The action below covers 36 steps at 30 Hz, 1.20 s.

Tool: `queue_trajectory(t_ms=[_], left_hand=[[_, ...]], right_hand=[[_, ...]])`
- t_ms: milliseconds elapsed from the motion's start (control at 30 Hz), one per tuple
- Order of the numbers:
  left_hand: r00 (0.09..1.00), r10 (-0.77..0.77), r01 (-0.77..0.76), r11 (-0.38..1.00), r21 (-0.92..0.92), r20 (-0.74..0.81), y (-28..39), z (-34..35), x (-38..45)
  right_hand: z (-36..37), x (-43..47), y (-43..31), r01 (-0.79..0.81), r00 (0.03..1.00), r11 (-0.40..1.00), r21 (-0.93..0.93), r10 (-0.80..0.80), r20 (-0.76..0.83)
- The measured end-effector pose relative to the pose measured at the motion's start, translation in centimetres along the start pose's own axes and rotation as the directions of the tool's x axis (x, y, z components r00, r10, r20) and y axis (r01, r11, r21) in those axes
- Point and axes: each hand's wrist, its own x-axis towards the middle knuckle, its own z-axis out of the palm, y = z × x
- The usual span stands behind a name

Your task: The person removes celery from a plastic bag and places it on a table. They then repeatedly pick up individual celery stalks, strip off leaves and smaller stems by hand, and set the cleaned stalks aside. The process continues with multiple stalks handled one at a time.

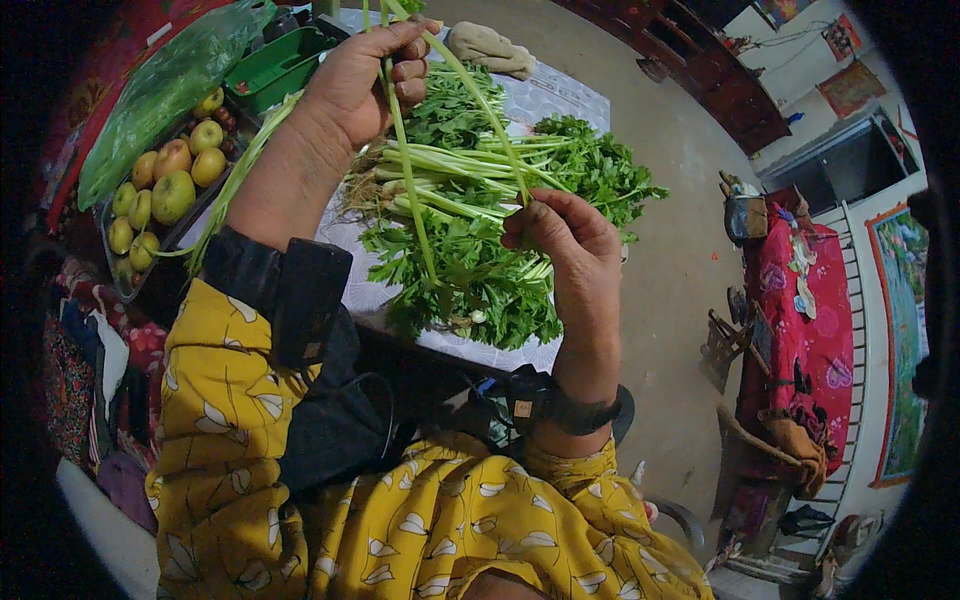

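My left hand (382,82), raised at the upper left, is closed around thin green celery stalks (403,150). One stalk hangs down over the leaves below. Another slants down to my right hand (566,229), whose thumb and fingers pinch its lower end. Beneath both hands, a bunch of leafy celery (465,166) with roots lies on the table, its leaves towards the right. More green leaves (480,289) are heaped nearer to me. Behind my left forearm, further pale stalks (240,172) lie beside the fruit.
At the left stand a clear tray of apples and other fruit (172,196), a green plastic bag (165,97) and a green plastic basket (274,71). A beige cloth (491,51) lies at the table's far side. The patterned tablecloth (577,94) shows there. Across the floor is a red-covered seat (806,300).
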Motion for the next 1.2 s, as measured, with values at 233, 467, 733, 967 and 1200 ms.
queue_trajectory(t_ms=[233,467,733,967,1200], left_hand=[[1.0,-0.007,0.006,0.999,-0.032,-0.005,0.1,-0.3,0.1],[0.999,-0.009,0.009,1.0,-0.009,-0.033,0.1,-0.3,0.1],[1.0,0.001,-0.002,1.0,-0.022,-0.016,0.0,-0.4,0.0],[0.997,-0.023,0.025,0.999,0.025,-0.076,-0.2,0.4,-0.1],[0.997,0.015,-0.016,1.0,-0.012,-0.071,-0.4,-0.3,0.4]], right_hand=[[0.3,-0.3,0.3,0.151,0.989,0.984,-0.093,-0.151,0.009],[0.1,0.2,1.4,0.266,0.958,0.924,-0.275,-0.286,-0.032],[-0.4,0.3,1.4,0.285,0.952,0.867,-0.409,-0.305,0.019],[0.3,0.7,1.6,0.202,0.967,0.954,-0.222,-0.23,-0.11],[0.4,1.5,2.6,-0.036,0.986,0.999,0.001,0.036,-0.161]])
